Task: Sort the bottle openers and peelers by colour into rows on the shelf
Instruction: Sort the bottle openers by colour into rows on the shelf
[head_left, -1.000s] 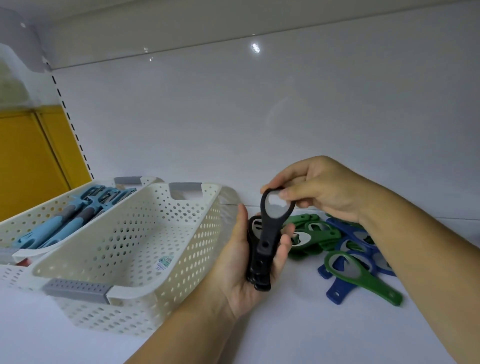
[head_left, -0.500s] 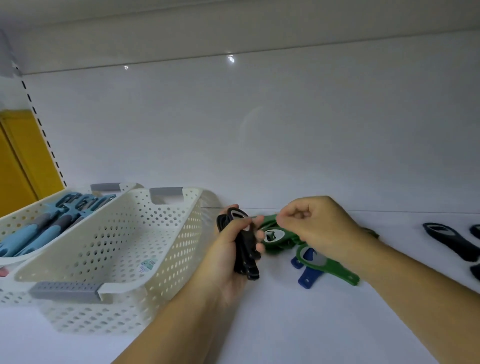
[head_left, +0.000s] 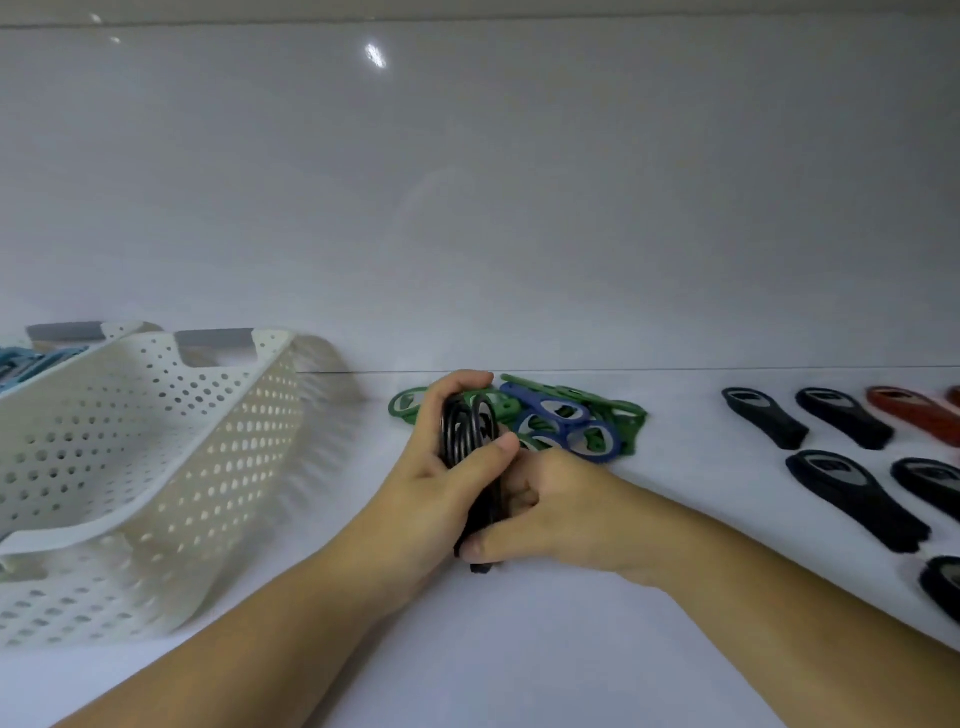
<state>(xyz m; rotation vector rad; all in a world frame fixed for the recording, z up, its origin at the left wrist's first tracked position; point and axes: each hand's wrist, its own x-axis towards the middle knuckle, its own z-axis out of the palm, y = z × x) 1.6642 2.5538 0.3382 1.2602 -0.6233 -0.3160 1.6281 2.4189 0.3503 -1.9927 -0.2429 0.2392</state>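
Both hands meet at the middle of the white shelf (head_left: 571, 654), and both hold the same stack of black bottle openers (head_left: 469, 428). The left hand (head_left: 426, 483) wraps around the stack from the left, with its thumb across the front just below the ring ends. The right hand (head_left: 556, 514) has its fingers curled around the handle ends lower down. The rings overlap too tightly for a sure count of the stack. Just behind the hands, touching the fingers of the left hand, lies a loose pile of green and blue bottle openers (head_left: 566, 423). They are tangled together, so their number cannot be told. To the right, well apart from the pile, five black bottle openers (head_left: 857, 499) lie flat in two rows, handles toward the person. Beside the far row lies one red bottle opener (head_left: 914, 413), and the edge of a second red one shows at the frame's border. On the left stand two white perforated baskets; the near basket (head_left: 156, 447) is just beside the left forearm. The far basket (head_left: 122, 330) holds light blue peelers (head_left: 31, 364), mostly cut off by the frame.
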